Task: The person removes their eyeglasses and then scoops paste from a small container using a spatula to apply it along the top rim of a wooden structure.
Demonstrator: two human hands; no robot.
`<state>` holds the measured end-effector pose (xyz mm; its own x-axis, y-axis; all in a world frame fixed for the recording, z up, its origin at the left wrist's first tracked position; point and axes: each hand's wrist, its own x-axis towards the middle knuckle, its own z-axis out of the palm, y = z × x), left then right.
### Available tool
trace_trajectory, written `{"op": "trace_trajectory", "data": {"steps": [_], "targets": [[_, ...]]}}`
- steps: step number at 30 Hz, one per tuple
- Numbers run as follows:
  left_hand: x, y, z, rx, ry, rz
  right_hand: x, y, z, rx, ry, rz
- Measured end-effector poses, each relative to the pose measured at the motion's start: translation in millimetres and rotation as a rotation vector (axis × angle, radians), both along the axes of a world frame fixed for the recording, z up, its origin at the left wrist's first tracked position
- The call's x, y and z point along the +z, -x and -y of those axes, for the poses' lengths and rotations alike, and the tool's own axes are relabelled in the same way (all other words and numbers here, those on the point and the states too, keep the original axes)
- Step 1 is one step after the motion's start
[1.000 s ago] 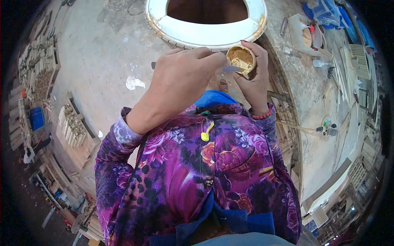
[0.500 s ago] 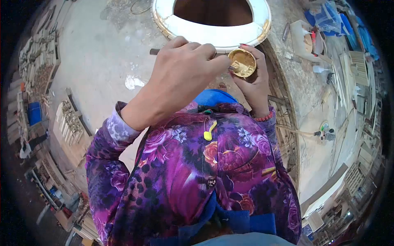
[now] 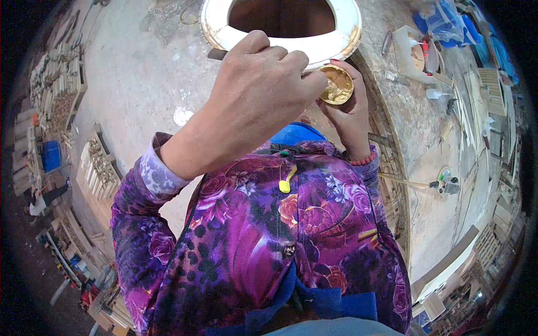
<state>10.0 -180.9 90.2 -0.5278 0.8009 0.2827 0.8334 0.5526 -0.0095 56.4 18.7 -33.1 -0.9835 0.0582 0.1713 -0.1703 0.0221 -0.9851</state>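
Note:
My left hand (image 3: 255, 101) is closed, back up, around a scraper-like tool (image 3: 217, 54); its dark end sticks out at the left, and its blade is hidden at the cup. In my right hand (image 3: 354, 119) is a small round cup (image 3: 340, 89) of tan-gold paste, tilted so that its inside shows. The left thumb and fingertips are at the cup's left rim. Just beyond both hands lies a white oval ring (image 3: 348, 25) with tan patches on its face and a dark opening.
A whitish bin (image 3: 404, 53) with a red-capped bottle stands at the upper right, near blue plastic (image 3: 448, 25). A hose fitting (image 3: 446, 183) lies on the floor at right. Wood stacks (image 3: 101, 168) fill the left side, where another person (image 3: 39, 204) is at the edge.
My left hand has shifted up and slightly right, and the tool's blade, visible earlier over the cup, is now hidden. The cup has moved slightly right, and its paste surface looks different.

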Motion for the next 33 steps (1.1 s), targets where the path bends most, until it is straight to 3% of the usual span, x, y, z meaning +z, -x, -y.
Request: {"op": "trace_trajectory", "data": {"steps": [4,17,19,33], "targets": [[9,-4,-7,-0.014,-0.017,-0.036,1,-5,-5,0.031,0.121,0.019],[-1,-2,-26,-0.124,-0.063,0.009,-4,-18,-15,0.006,0.106,0.034],[-3,2,-28,-0.083,0.018,-0.020,-6,-17,-16,-0.035,-0.037,-0.020],[-4,-6,-30,-0.077,-0.050,-0.084,-5,-14,-17,-0.034,-0.002,-0.006]]}}
